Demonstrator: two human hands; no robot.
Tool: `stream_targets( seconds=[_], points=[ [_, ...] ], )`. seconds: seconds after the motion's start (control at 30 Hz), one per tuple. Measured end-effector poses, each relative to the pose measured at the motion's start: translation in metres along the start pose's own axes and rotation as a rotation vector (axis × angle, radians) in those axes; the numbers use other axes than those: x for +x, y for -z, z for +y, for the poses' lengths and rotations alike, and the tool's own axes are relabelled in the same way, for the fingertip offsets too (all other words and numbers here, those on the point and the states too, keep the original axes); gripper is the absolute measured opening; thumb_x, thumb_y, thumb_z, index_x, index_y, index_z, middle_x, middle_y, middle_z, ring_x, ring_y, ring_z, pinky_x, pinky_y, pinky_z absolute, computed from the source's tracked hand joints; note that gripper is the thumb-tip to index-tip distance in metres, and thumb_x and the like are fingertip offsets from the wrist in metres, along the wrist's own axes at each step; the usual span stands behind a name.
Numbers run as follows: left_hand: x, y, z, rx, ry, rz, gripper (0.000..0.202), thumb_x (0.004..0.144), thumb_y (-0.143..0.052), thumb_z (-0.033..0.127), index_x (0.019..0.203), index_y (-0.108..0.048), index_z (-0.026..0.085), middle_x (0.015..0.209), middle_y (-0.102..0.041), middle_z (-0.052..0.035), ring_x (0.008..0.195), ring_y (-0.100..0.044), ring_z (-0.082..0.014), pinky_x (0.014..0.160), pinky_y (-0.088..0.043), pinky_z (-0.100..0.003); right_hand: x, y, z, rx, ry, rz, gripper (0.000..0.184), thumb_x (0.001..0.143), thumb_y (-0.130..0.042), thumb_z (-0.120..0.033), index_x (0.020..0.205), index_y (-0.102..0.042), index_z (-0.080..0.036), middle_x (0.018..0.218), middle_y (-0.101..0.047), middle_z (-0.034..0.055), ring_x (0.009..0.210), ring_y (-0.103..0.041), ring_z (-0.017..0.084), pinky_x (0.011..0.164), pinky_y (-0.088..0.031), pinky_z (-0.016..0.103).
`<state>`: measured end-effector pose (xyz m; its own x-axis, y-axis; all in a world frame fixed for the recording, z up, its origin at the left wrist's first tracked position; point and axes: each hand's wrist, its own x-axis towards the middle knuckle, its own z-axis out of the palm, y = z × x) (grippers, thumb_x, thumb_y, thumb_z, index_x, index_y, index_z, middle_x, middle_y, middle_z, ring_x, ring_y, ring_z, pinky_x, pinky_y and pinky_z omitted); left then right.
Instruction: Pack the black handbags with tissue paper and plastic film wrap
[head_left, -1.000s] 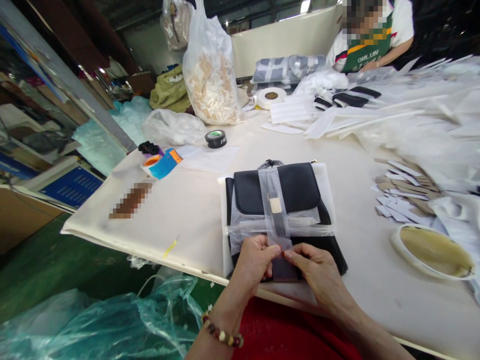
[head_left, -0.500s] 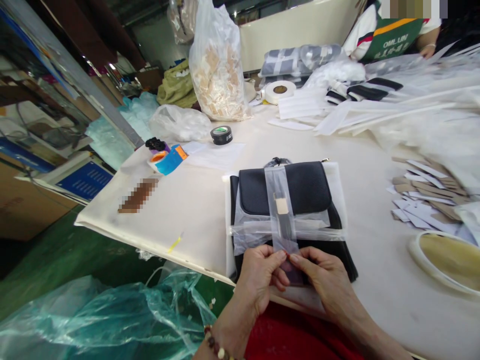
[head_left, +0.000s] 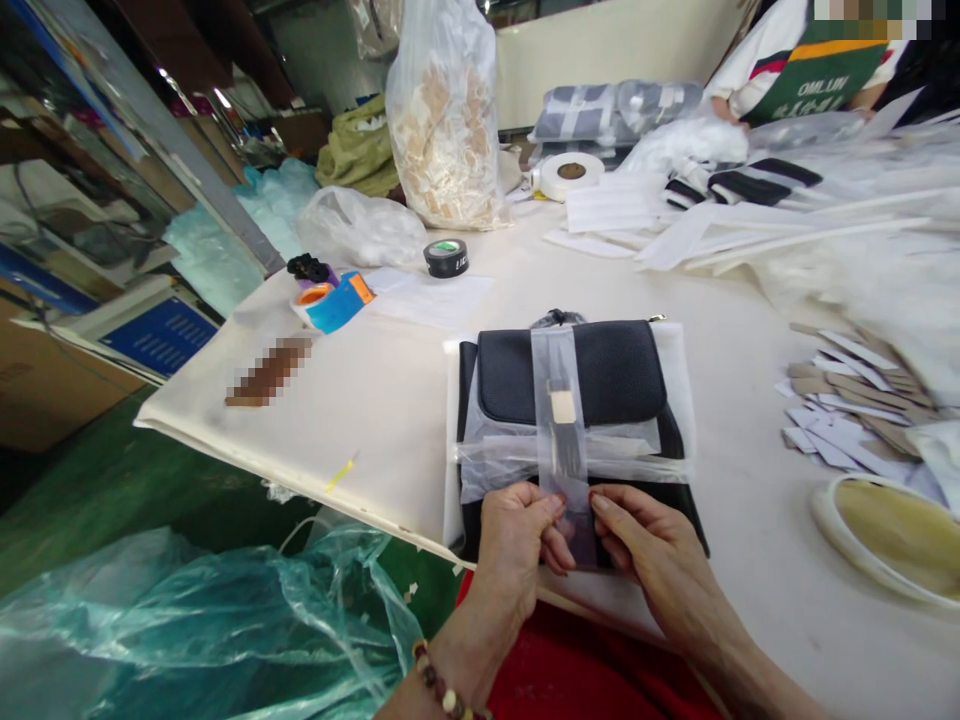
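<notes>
A black handbag (head_left: 615, 370) with a flap lies at the table's front edge, partly covered by white wrapping sheet (head_left: 681, 380). Down its middle runs a translucent plastic strip (head_left: 553, 350), with a small beige patch and dark striped matter showing beneath. At the strip's lower left edge my left hand (head_left: 514, 535) is closed in a pinch, thumb against finger. My right hand (head_left: 652, 540) pinches the opposite edge. A second translucent band (head_left: 495, 455) crosses the bag sideways. The bag's lower front is partly hidden behind both hands.
Left of the bag are a blue tape roll (head_left: 337, 305) and a black tape roll (head_left: 446, 258). Cardboard and paper pieces (head_left: 862, 400) and a round dish (head_left: 892, 540) lie right. Behind stands a clear sack (head_left: 450, 130); a co-worker (head_left: 817, 75) is at the far right.
My hands have moved slightly apart, from nearly touching at the strip's middle to its two edges. The view has shifted a little. The co-worker's other hand now shows.
</notes>
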<state>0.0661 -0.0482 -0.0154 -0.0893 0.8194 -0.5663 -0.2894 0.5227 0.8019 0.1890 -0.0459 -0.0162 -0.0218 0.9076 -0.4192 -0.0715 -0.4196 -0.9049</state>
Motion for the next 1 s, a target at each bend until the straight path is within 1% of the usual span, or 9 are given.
stream_targets(
  seconds=[0.1, 0.27, 0.5, 0.6, 0.77, 0.9, 1.0],
  points=[
    [0.000, 0.000, 0.000, 0.003, 0.002, -0.004, 0.033, 0.057, -0.066, 0.045, 0.053, -0.050, 0.016, 0.031, -0.048, 0.0010, 0.024, -0.039, -0.0084, 0.031, -0.028, -0.018, 0.002, 0.000, -0.001, 0.032, -0.020, 0.007, 0.045, 0.056, -0.070, -0.053, 0.076, -0.060, -0.013, 0.052, -0.048, -0.0038, 0.038, -0.032, 0.005, 0.038, -0.016, 0.021],
    [0.000, -0.001, 0.001, -0.004, 0.001, -0.003, 0.027, 0.054, -0.062, 0.041, 0.052, -0.050, 0.016, 0.030, -0.048, 0.0004, 0.023, -0.038, -0.0086, 0.029, -0.027, -0.018, 0.004, 0.001, -0.002, 0.060, -0.046, -0.025, 0.045, 0.055, -0.072, -0.051, 0.075, -0.061, -0.012, 0.050, -0.045, -0.0051, 0.037, -0.029, 0.003, 0.038, -0.013, 0.020],
    [0.000, 0.000, 0.001, -0.003, -0.005, -0.003, 0.030, 0.056, -0.065, 0.042, 0.052, -0.049, 0.017, 0.030, -0.047, 0.0010, 0.024, -0.038, -0.0084, 0.030, -0.028, -0.018, 0.006, -0.002, -0.013, 0.013, -0.065, -0.036, 0.043, 0.053, -0.070, -0.046, 0.078, -0.065, -0.012, 0.044, -0.039, -0.0070, 0.038, -0.027, 0.004, 0.039, -0.013, 0.021],
    [0.000, 0.000, 0.000, 0.000, -0.005, -0.003, 0.031, 0.057, -0.065, 0.043, 0.052, -0.049, 0.016, 0.030, -0.048, 0.0006, 0.024, -0.038, -0.0084, 0.030, -0.028, -0.018, 0.008, -0.002, -0.014, -0.023, -0.079, -0.047, 0.043, 0.054, -0.068, -0.046, 0.079, -0.066, -0.011, 0.044, -0.041, -0.0059, 0.040, -0.028, 0.006, 0.038, -0.014, 0.021],
    [0.000, 0.000, -0.001, 0.003, -0.008, 0.000, 0.032, 0.056, -0.065, 0.043, 0.052, -0.048, 0.017, 0.030, -0.048, 0.0005, 0.024, -0.038, -0.0086, 0.030, -0.027, -0.018, 0.012, -0.001, -0.004, -0.124, 0.011, -0.038, 0.039, 0.063, -0.063, -0.050, 0.074, -0.067, -0.013, 0.047, -0.043, -0.0038, 0.043, -0.033, 0.007, 0.038, -0.017, 0.021],
    [0.001, 0.000, -0.001, 0.000, -0.011, 0.004, 0.029, 0.056, -0.064, 0.041, 0.052, -0.048, 0.017, 0.030, -0.048, 0.0004, 0.024, -0.038, -0.0087, 0.029, -0.028, -0.017, 0.012, -0.004, 0.001, -0.156, 0.070, 0.001, 0.039, 0.068, -0.059, -0.052, 0.073, -0.066, -0.014, 0.048, -0.042, -0.0043, 0.044, -0.033, 0.008, 0.039, -0.021, 0.022],
    [0.001, -0.001, 0.000, -0.002, -0.010, 0.009, 0.027, 0.054, -0.063, 0.040, 0.051, -0.048, 0.017, 0.029, -0.047, 0.0004, 0.023, -0.038, -0.0088, 0.029, -0.027, -0.017, 0.011, -0.007, 0.002, -0.220, 0.132, 0.036, 0.038, 0.071, -0.055, -0.051, 0.072, -0.066, -0.015, 0.048, -0.044, -0.0040, 0.044, -0.035, 0.009, 0.040, -0.025, 0.022]
  ],
)
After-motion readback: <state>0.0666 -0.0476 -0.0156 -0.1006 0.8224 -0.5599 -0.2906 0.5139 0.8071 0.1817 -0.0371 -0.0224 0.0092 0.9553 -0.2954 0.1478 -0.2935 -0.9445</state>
